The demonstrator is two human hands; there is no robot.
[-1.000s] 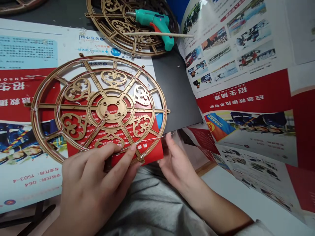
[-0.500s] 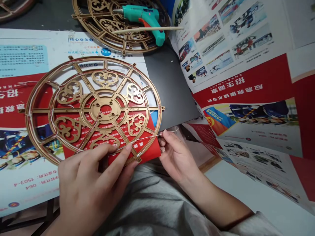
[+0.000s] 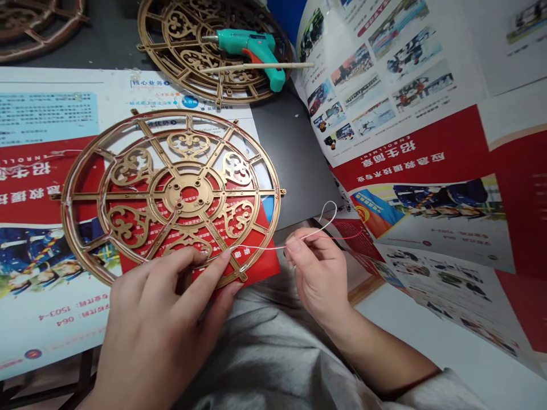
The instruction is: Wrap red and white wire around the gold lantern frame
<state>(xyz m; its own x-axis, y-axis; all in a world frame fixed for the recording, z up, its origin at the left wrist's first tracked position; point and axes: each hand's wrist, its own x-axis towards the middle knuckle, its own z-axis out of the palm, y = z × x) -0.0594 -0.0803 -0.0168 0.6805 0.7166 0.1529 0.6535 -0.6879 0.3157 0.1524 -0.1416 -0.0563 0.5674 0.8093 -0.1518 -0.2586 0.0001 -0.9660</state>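
Observation:
A round gold openwork frame [image 3: 188, 196], with spokes and scroll ornaments, lies on the printed sheets in front of me. My left hand [image 3: 158, 319] grips its near rim, the index fingertip pressing at a spoke by the inner ring. From that fingertip a thin white wire [image 3: 262, 248] runs right to my right hand [image 3: 318, 267], which pinches it between thumb and fingers beyond the rim. Past the pinch the white end curls up in a loop, and a thin red wire [image 3: 342, 237] trails to the right. Strands of wire also lie along the frame's rings.
Behind, a teal glue gun [image 3: 256, 48] and a thin wooden stick [image 3: 256, 66] rest on another gold frame [image 3: 183, 62]. Part of a further frame [image 3: 38, 28] shows at far left. Printed posters [image 3: 410, 154] stand upright on the right, by a dark board [image 3: 294, 165].
My right hand has moved slightly right and down, drawing the wire away from the rim; its looped white end and red strand now show. My left hand keeps its hold on the frame.

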